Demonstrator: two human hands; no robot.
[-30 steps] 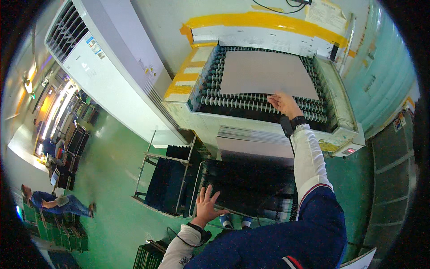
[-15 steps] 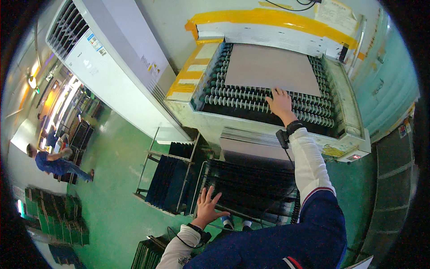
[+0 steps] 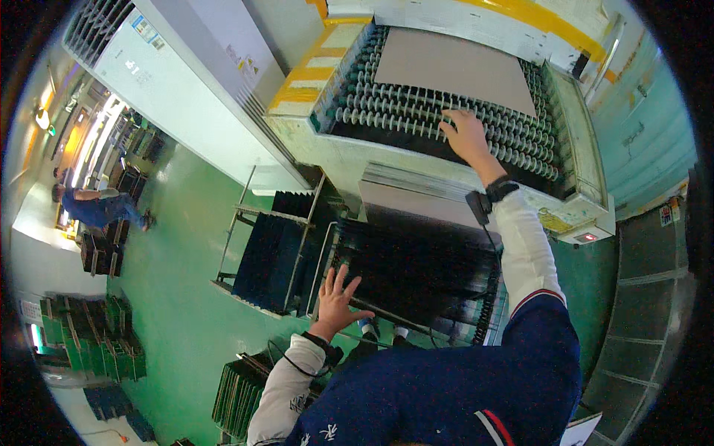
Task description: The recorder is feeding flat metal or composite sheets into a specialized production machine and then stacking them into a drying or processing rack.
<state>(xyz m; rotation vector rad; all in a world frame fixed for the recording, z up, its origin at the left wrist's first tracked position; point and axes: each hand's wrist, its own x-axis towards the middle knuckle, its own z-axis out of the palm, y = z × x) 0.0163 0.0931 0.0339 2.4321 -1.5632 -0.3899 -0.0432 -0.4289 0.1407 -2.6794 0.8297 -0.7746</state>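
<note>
A flat grey-beige sheet (image 3: 457, 67) lies on the rows of ribbed rollers (image 3: 394, 123) of a conveyor machine. My right hand (image 3: 467, 140) hovers over the front rollers, just short of the sheet's near edge, with its fingers parted and nothing in them. Below, to the left, my left hand (image 3: 338, 301) is spread open and empty at the left end of a wire rack (image 3: 321, 271) filled with upright dark panels (image 3: 416, 260); whether it touches the rack I cannot tell. Several more grey sheets (image 3: 428, 197) lean between this rack and the machine's front.
Left of the rack stands a metal-framed rack (image 3: 245, 208) of dark panels. A tall white cabinet unit (image 3: 201, 97) with a grille is beside the machine. Green-edged panels (image 3: 238, 398) stand lower left. A person (image 3: 100, 208) is at the far left. Dark panelling (image 3: 639, 320) lines the right.
My right hand has come back from the sheet's near edge, and a gap now shows between them. The sheet sits slightly farther in on the rollers. The view has tilted downward.
</note>
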